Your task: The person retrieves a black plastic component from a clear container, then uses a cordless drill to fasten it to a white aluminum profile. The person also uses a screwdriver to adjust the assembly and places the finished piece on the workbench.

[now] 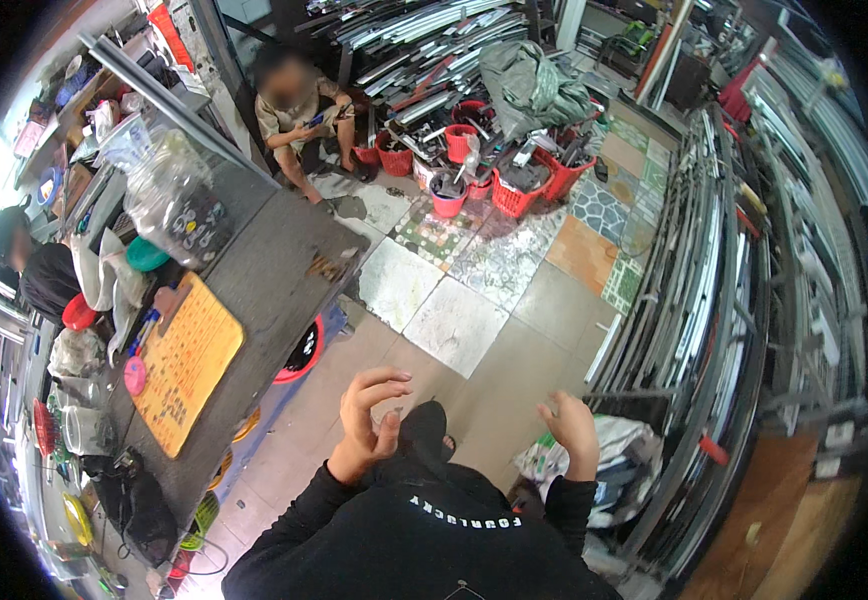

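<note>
My left hand [368,418] is raised in front of my body with its fingers curved and the thumb apart, holding nothing. My right hand [570,430] is also up and empty, its thumb and fingers a little apart, above a white plastic sack [626,450] on the floor. To the left of my left hand stands a dark workbench [272,300]. On it lies a yellow board [194,355] covered in small dark marks. A clear plastic bag [179,190] of small parts sits farther back on the bench.
Racks of long metal profiles [689,250] line the right side. Ahead, red baskets [516,195] of parts and a grey-green tarp [539,88] stand by piled profiles. One person [299,110] squats at the back; another [49,275] is behind the bench. Mixed tiles [454,325] cover the floor.
</note>
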Tool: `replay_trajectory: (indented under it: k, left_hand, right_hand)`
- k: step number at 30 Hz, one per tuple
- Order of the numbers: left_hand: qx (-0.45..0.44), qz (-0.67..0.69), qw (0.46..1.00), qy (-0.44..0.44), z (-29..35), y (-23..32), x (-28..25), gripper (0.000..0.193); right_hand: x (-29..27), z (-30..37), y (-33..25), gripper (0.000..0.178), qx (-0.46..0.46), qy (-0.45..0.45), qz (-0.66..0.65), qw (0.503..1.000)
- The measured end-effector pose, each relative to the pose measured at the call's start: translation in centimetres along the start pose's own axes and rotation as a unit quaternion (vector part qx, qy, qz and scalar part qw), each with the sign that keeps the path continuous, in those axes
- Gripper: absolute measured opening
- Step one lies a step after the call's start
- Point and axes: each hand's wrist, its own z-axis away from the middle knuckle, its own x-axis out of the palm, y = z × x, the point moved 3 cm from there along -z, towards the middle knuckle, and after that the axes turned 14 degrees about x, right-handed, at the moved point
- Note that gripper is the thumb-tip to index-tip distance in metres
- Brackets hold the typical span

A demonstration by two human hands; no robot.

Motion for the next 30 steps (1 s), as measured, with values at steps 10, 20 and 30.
replay_trajectory:
  k: [10,20,30]
  left_hand:
    - [-0.078,0.054,0.995,-0.043,-14.1,-23.6,18.9,0.025]
    - [0.067,0.167,0.965,-0.193,-31.6,-42.9,44.5,0.025]
    - [0.008,0.124,0.972,-0.201,-41.9,-56.2,72.1,0.025]
  right_hand:
    - [-7.7,-24.7,-2.2,0.041,-0.034,-0.11,0.08,0.99]
    - [-24.8,-48.5,-1.2,0.029,-0.135,0.185,0.197,0.953]
    - [-40.1,-76.7,10.0,0.02,-0.169,0.22,0.241,0.93]
